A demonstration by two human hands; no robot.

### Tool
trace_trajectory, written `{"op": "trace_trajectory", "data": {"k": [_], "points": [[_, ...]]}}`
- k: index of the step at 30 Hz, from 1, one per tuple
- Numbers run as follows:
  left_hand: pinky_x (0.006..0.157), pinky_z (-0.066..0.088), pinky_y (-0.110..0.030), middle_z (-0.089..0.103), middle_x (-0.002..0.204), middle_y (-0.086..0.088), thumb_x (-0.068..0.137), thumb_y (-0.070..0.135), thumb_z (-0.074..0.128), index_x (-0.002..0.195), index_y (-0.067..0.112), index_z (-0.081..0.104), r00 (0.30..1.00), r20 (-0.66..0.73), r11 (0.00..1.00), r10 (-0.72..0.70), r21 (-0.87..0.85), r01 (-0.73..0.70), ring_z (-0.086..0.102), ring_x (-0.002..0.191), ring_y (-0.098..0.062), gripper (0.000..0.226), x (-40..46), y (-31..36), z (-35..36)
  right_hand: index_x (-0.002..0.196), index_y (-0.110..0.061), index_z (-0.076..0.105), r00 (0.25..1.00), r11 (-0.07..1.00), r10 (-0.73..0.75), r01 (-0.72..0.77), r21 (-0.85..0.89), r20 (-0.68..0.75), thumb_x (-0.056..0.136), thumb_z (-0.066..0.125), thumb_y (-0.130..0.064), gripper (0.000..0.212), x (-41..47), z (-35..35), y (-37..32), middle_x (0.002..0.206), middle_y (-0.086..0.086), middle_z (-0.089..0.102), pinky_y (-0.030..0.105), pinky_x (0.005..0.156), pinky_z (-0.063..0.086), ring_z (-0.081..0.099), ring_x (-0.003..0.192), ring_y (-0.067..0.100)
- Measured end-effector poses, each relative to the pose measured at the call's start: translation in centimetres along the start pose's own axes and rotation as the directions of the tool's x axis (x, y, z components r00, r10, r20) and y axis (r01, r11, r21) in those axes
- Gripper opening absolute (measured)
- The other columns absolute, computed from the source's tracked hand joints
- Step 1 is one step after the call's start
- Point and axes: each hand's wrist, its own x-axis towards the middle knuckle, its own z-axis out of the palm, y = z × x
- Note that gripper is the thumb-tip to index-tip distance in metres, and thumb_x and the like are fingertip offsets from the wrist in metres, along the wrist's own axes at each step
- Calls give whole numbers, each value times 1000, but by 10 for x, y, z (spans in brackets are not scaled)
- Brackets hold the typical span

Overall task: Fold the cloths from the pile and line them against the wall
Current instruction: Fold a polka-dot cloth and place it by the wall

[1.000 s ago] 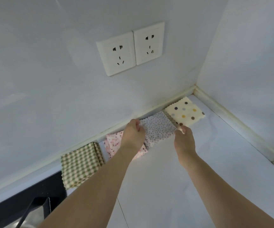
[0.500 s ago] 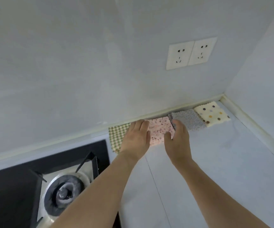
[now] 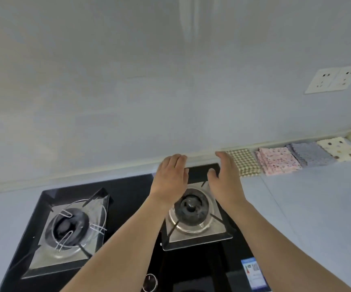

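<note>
Currently, four folded cloths lie in a row against the wall (image 3: 170, 91): a green checked cloth (image 3: 246, 162), a pink cloth (image 3: 277, 160), a grey cloth (image 3: 311, 153) and a spotted cloth (image 3: 341, 149) in the corner. Each touches its neighbour. The left hand (image 3: 170, 178) and right hand (image 3: 226, 178) hover above the stove (image 3: 128, 190), fingers extended, holding nothing. No pile is in view; whether cloths remain cannot be determined. The visible row appears complete.

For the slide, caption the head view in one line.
Four folded cloths lined against the wall, with left hand and right hand open and empty above the stove.
</note>
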Motion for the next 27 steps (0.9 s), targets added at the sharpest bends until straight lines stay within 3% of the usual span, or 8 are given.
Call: {"op": "trace_trajectory", "data": {"k": [4,8,19,27], "points": [[113,31,-33,47,141,-2,100,27,41,137,13,43,995,-32,995,-91,32,92,40,131,-19,40,-36,-54,-38,141,-19,37,997,999,-48,48,7,65,94,52,-14,49,-19,23,-46,143,-3,41,21,103,27,37,133,13],[110,33,-33,50,139,-4,100,26,44,136,12,46,978,-62,980,-197,20,199,43,129,-21,39,-67,-91,-60,141,-21,36,990,999,-52,50,19,132,95,52,-15,49,-30,53,-77,145,-4,41,28,109,32,38,135,14],[109,34,-34,50,136,-2,99,24,43,135,13,46,977,-63,979,-202,-32,200,43,125,-21,38,-158,-238,-126,138,-21,42,973,998,-52,57,-14,225,95,52,-17,44,-104,191,-204,144,-4,42,30,108,33,42,131,15],[107,33,-33,50,137,-3,99,24,42,135,14,47,908,-80,911,-412,-49,409,42,127,-23,37,-240,-356,-175,136,-24,43,900,995,-102,93,42,424,96,50,-12,42,-162,284,-292,142,-5,41,23,99,38,48,124,14]]}}
